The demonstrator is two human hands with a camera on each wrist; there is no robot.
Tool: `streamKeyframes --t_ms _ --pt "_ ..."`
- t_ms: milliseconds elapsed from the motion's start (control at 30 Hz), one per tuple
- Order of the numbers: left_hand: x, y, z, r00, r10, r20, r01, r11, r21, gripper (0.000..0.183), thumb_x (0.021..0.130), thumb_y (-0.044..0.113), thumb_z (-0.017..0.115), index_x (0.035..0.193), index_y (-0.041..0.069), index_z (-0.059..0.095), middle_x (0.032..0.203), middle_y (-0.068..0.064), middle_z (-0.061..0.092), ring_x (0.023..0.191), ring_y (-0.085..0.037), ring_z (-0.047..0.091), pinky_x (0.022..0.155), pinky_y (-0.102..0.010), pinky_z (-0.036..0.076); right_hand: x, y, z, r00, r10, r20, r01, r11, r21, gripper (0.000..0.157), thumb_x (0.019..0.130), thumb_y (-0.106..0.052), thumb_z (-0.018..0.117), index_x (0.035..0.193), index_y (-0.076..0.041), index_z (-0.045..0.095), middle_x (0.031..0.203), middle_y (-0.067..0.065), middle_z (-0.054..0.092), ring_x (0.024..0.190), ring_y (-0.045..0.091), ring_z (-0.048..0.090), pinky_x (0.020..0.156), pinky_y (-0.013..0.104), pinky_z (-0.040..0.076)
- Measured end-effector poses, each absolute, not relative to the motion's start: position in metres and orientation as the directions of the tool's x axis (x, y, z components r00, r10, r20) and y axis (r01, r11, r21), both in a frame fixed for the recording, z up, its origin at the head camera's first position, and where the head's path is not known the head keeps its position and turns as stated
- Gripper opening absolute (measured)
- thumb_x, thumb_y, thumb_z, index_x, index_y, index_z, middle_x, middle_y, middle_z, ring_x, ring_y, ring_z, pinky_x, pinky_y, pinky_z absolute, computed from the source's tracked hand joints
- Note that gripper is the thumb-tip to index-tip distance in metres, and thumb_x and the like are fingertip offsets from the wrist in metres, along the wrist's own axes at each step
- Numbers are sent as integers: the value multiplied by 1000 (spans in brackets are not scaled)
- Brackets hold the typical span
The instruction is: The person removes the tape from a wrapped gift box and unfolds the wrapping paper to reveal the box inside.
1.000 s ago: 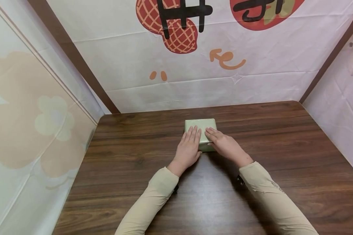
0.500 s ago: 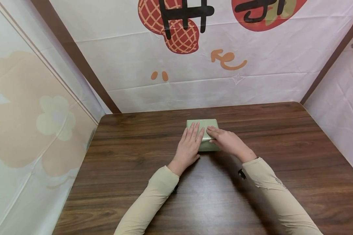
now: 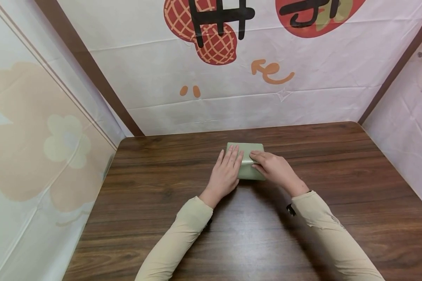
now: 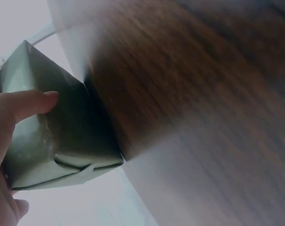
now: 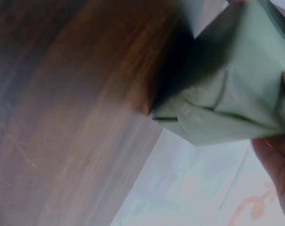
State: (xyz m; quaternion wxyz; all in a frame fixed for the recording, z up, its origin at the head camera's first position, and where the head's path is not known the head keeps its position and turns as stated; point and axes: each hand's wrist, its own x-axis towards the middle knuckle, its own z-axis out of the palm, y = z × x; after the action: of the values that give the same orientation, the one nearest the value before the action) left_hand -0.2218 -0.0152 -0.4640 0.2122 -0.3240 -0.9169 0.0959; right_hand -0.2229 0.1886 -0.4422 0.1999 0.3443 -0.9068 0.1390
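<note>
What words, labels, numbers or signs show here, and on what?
No word, brand or number can be made out.
Wall hanging: black strokes, perhaps lettering, cut off by the picture's top edge; unreadable.
Same hanging: an orange curl, no word.
Right sleeve: marks, too small to read.
Green box: no text on the sides in view.

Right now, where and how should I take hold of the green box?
I'd likely take the green box by its left and right ends, the left hand coming from the left and the right hand from the right. It is block-shaped, so these opposite faces should suit an inward squeeze. Keep palms flat: the wrist views show folded wrapping there that could snag.
</note>
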Motion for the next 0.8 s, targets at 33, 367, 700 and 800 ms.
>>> streamKeyframes --t_ms 33,367,700,800 --pt "-222 -15 -464 -692 639 335 557 769 -314 93 77 40 76 148 1 29 153 -18 27 142 -29 22 113 -44 19 -222 187 -444 -655 -569 497 -690 719 -86 38 85 -11 72 119 4 65 117 19 64 104 32 63 81 43 53" --pt "-223 -15 -458 -636 645 423 573 762 -301 86 81 36 73 145 -5 32 150 -18 33 140 -29 27 112 -44 23 -215 183 -452 -593 -586 552 -688 725 30 62 81 -15 75 131 11 51 136 25 49 128 36 45 107 48 31" --pt "-223 -17 -455 -645 653 398 566 758 -326 86 85 41 70 146 -4 30 153 -18 25 142 -29 22 113 -44 20 -218 186 -457 -624 -626 468 -671 736 89 90 76 -28 81 141 12 34 149 27 29 139 38 25 110 52 23" --pt "-222 -17 -454 -639 660 394 568 751 -337 83 87 41 68 147 -3 30 154 -17 24 143 -29 20 113 -44 20 -218 186 -459 -606 -619 499 -671 735 96 85 76 -23 81 140 12 36 148 27 32 138 38 27 110 51 24"
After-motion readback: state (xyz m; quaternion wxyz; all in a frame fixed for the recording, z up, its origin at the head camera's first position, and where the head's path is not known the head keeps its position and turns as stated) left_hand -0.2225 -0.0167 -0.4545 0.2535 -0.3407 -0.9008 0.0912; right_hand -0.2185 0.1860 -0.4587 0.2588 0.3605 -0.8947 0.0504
